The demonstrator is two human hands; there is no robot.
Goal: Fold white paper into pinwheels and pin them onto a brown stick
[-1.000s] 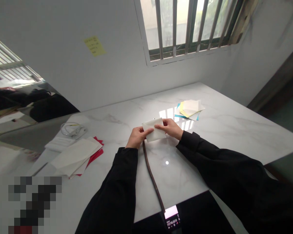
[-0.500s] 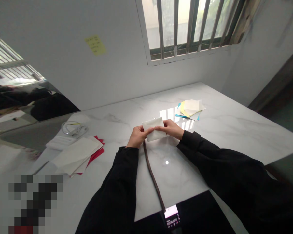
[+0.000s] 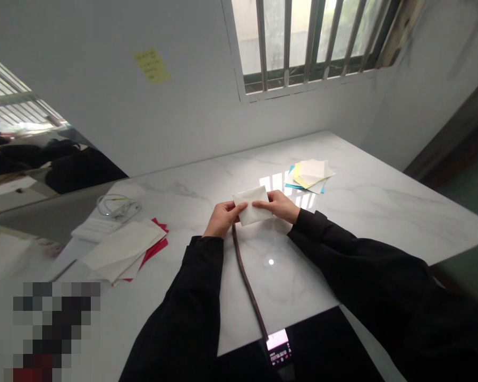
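Note:
Between my two hands is a small folded rectangle of off-white paper (image 3: 254, 208), held up just over the marble-patterned table (image 3: 298, 265). My left hand (image 3: 224, 216) pinches its left side, with the thumb on the front face. On its right side my right hand (image 3: 282, 205) has the same kind of grip, its thumb pressed on the front. The fingers behind the paper are mostly hidden. A thin brown stick or cord (image 3: 247, 281) runs from below my left hand toward the table's near edge.
To the left lie off-white sheets (image 3: 123, 249) over red paper (image 3: 156, 253), with a coiled white cable (image 3: 117, 206) behind. Farther right sits a pile of white, yellow and blue papers (image 3: 313, 172). A lit phone screen (image 3: 279, 347) is at the near edge. A barred window (image 3: 302, 42) is above.
My thumbs have moved apart across the front of the folded paper, from nearly touching to a small gap. The whole view has shifted slightly.

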